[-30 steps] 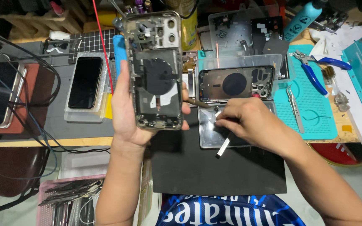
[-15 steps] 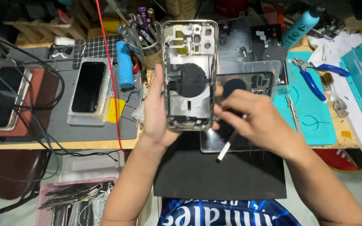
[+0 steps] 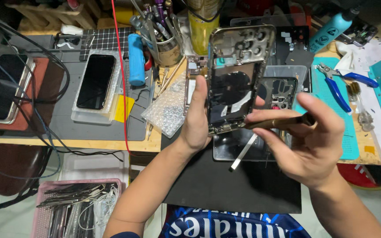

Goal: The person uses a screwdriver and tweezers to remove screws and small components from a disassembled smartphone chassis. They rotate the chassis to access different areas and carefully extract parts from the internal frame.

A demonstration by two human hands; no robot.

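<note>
My left hand [image 3: 198,117] grips an opened phone housing [image 3: 237,77] upright by its left edge, inner side facing me, with a dark round coil in its middle. My right hand [image 3: 307,143] pinches slim brass-coloured tweezers [image 3: 278,122] whose tip touches the lower right edge of the housing. Behind the housing a second opened phone body [image 3: 278,93] lies on a clear tray [image 3: 234,150]. A thin white strip [image 3: 242,154] rests on the tray below my hands.
A black mat [image 3: 225,185] covers the near table edge. At left, a phone [image 3: 95,81] in a clear tray and another phone [image 3: 3,88]. A tool cup [image 3: 166,46], blue cylinder [image 3: 136,59], bubble wrap [image 3: 168,110], blue pliers [image 3: 345,86] on a teal mat, pink basket [image 3: 76,207] below.
The housing has risen and shifted right toward the middle of the view. My right hand has lifted off the tray and brought the tweezers to the housing's lower edge.
</note>
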